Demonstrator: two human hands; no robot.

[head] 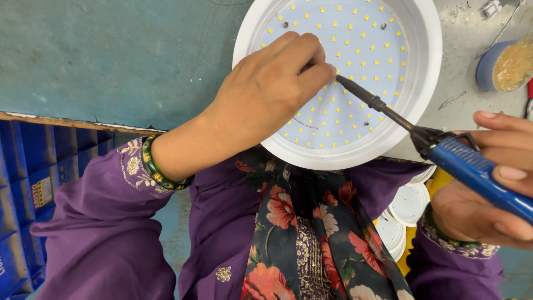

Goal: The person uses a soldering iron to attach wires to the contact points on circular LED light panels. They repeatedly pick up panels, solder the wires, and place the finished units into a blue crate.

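Observation:
A round white lamp housing (427, 72) lies on the bench with a pale disc (344, 50) dotted with several small yellow chips inside it. My left hand (272, 89) rests on the disc, fingers pinched together near its middle; what they pinch is hidden. My right hand (494, 194) grips the blue handle of a soldering iron (472, 169). Its dark tip reaches to just beside my left fingertips on the disc.
A blue bowl (488, 66) of yellowish paste stands at the far right on the grey bench (111, 55). A stack of smaller white lamp discs (405, 208) sits by my lap. A blue plastic crate (33, 183) is at the left. A flowered scarf (311, 233) hangs in front.

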